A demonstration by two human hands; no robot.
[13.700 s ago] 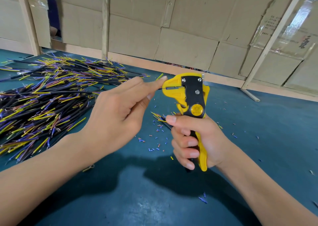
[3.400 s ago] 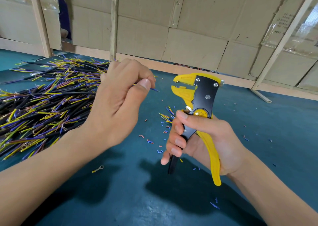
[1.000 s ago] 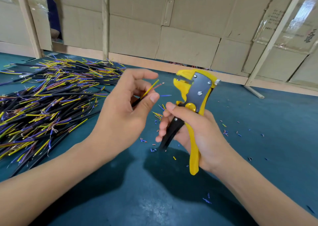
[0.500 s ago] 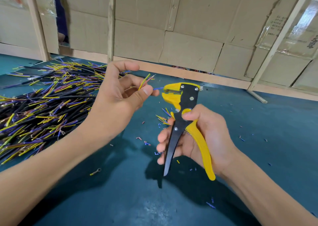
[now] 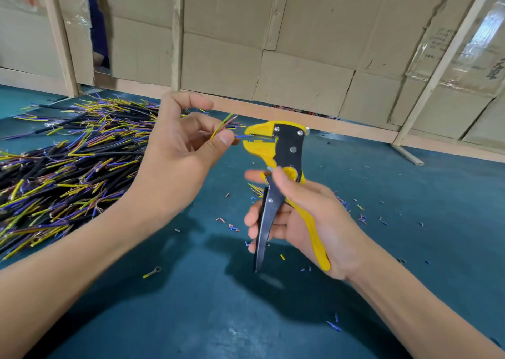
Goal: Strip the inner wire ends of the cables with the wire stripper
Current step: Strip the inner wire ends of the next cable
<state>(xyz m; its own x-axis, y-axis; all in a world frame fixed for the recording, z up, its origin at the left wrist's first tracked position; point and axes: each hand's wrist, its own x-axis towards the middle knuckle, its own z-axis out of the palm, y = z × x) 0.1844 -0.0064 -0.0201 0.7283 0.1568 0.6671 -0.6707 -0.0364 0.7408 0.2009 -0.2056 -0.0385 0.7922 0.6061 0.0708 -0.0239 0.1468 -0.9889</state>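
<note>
At the far left a heap of black cables lies on the teal worktop, their yellow, blue and brownish inner wires fanning out toward the middle. The left hand is raised above the worktop just right of the heap; its thumb and middle fingers pinch one cable, while the index finger arches free above. From that pinch a yellow wire and a reddish one beside it stick up and to the right, and a blue wire runs level, its tip reaching into the open mouth of the wire stripper. The stripper stands upright, yellow head facing left, just beside the left thumb. The right hand holds it from below: the thumb lies over the pivot, the yellow handle rests against the palm, and the fingers curl loosely round the black handle, which is splayed well away from the yellow one. Short snippets of insulation are scattered on the worktop beneath and to the right of the hands, and a small ring terminal lies near the left forearm. Cardboard panels wall off the back.
</note>
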